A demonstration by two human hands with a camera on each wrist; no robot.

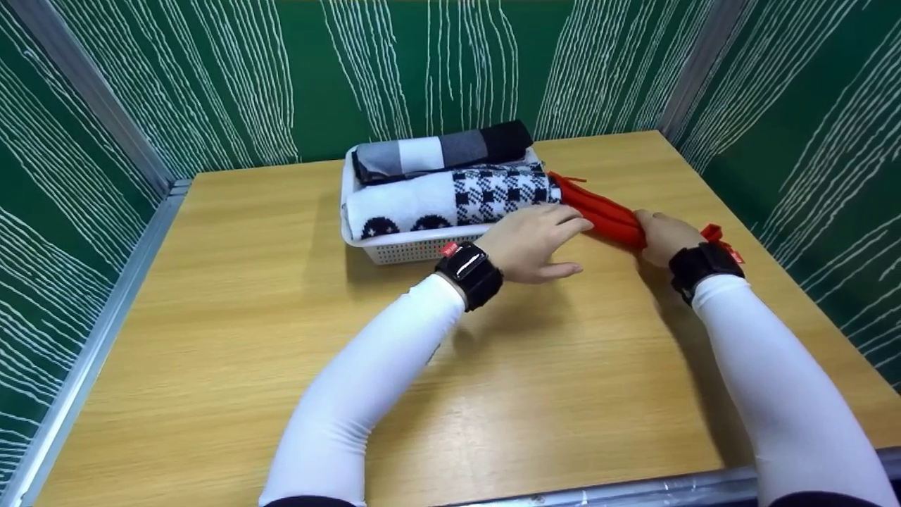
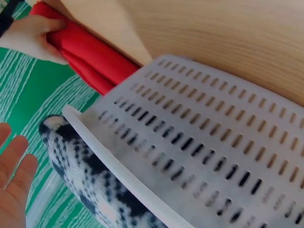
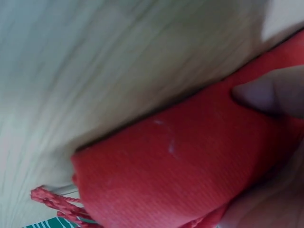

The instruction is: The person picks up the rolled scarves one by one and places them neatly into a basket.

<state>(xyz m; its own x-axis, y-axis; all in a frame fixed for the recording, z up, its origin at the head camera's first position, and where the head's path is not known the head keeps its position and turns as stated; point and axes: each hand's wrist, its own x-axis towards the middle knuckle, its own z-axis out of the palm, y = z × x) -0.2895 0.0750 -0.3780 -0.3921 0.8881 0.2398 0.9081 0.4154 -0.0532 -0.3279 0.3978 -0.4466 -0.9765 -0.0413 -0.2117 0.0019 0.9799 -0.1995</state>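
My right hand (image 1: 665,236) grips a long folded red cloth (image 1: 602,215) near its right end, thumb on top in the right wrist view. Twisted red cords (image 3: 59,202) hang from that end of the cloth. The cloth's other end lies against the right side of a white perforated basket (image 1: 405,246). Inside the basket lie a rolled black-and-white patterned scarf (image 1: 501,193) at the front and a rolled grey, white and black cloth (image 1: 461,149) behind it. My left hand (image 1: 533,243), fingers spread, hovers by the basket's front right corner and holds nothing.
The basket stands toward the back of a wooden table (image 1: 267,338). Green walls (image 1: 338,77) with white streaks enclose the back and both sides. A metal rail (image 1: 654,489) runs along the front edge.
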